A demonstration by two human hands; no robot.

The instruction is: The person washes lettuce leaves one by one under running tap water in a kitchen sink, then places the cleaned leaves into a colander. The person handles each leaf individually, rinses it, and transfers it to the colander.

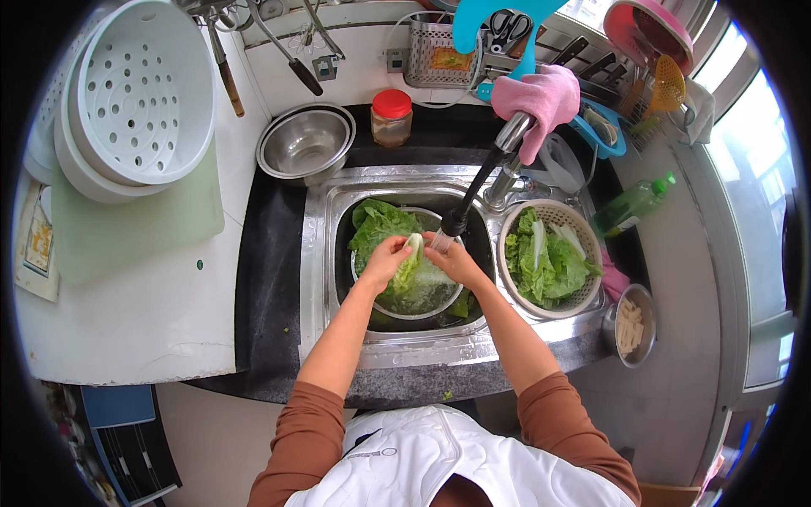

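Over a metal bowl [407, 315] of water in the sink, my left hand [386, 258] and my right hand [451, 256] hold a lettuce leaf [413, 252] upright between them, pale end up. Water runs from the black faucet hose [474, 195] onto my right fingers. More lettuce [380, 222] lies in the bowl at the left. To the right, a beige plastic colander [589, 303] holds loose green leaves [550, 266]. Beneath the leaf, the lower fingers and the bowl's bottom are partly hidden by splashing water.
A pink cloth [545, 95] wraps the faucet top. Nested steel bowls [306, 142] and a red-lidded jar [391, 117] stand behind the sink. At the right are a green bottle [633, 206] and a small metal bowl [647, 326] of pale strips. A black counter edge [405, 386] runs in front.
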